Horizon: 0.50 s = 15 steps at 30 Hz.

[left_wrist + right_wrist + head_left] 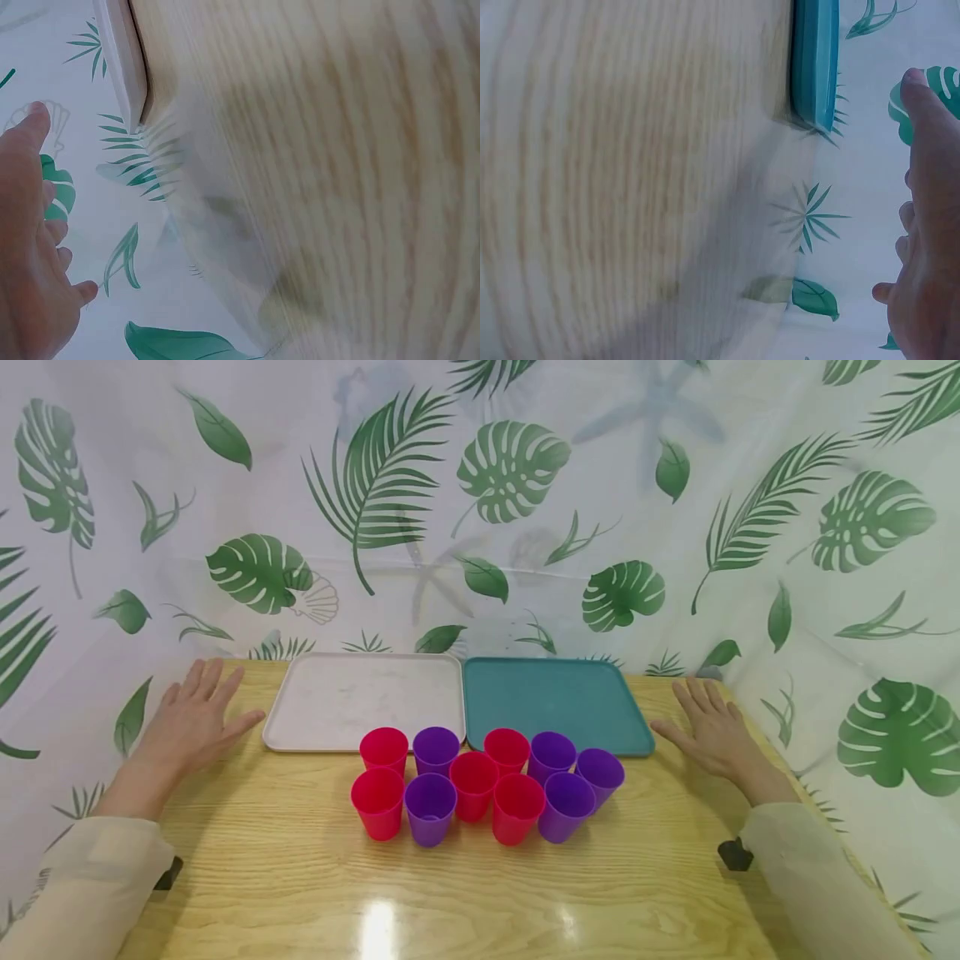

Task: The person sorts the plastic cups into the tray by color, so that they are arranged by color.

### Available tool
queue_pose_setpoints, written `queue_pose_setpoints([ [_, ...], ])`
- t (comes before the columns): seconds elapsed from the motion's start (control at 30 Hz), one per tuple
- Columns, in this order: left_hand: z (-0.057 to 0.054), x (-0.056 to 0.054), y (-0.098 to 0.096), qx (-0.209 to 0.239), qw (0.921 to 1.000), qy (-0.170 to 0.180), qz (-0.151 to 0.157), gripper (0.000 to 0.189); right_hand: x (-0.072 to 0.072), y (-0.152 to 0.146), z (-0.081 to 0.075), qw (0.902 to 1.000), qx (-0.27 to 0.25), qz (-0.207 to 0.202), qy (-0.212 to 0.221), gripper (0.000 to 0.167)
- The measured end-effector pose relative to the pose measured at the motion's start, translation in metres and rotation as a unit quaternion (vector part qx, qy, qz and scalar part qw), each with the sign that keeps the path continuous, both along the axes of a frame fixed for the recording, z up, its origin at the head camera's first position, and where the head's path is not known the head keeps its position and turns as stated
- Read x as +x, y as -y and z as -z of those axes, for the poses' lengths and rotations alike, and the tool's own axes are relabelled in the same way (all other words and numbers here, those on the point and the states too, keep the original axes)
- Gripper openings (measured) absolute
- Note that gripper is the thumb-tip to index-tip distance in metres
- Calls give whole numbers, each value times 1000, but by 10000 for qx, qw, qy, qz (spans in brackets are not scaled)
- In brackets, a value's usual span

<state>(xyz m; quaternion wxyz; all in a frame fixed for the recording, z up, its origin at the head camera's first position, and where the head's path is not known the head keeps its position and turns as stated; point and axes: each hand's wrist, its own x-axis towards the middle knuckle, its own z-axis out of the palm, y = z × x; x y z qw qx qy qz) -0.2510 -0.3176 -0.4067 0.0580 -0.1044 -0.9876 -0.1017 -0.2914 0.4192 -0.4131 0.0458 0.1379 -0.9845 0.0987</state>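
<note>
My left hand (191,714) is at the left of the table, beside the white tray (367,702), with straight fingers and nothing in it. On the other side my right hand (708,727) is stretched out too, its thumb close to the teal tray (555,706). Between the hands several red cups (378,804) and purple cups (431,810) stand upright with their mouths up, in a cluster. The back cups overlap the trays' front edges in the head view. Each wrist view shows its hand (34,247) free of any object.
The trays lie side by side at the back of the wooden table (300,893). Behind them and along both sides hangs a white leaf-print cloth (525,552). Small black objects (735,856) show below both sleeves.
</note>
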Motion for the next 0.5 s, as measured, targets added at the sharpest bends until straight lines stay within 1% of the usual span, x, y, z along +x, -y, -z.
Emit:
queue_pose_setpoints([
  [0.17, 3, -3, -3, -23, 9999, 99, 45, 86, 3, 6, -1, 9995, -218, -209, -117, 86],
  [0.23, 4, -5, -4, -55, 9998, 191, 63, 88, 5, 10, -2, 9989, -334, -304, -130, 84],
  [0.3, 5, -7, -5, 15, 9995, 309, 96, 89, 7, 15, -3, 9978, -527, -400, -76, 83],
  [0.37, 6, -7, -7, 188, 9989, 422, 95, 89, 10, 20, -4, 9962, -718, -487, 7, 82],
  [0.5, 6, -6, -13, 716, 9952, 661, 59, 90, 16, 30, -7, 9923, -1074, -593, 164, 80],
])
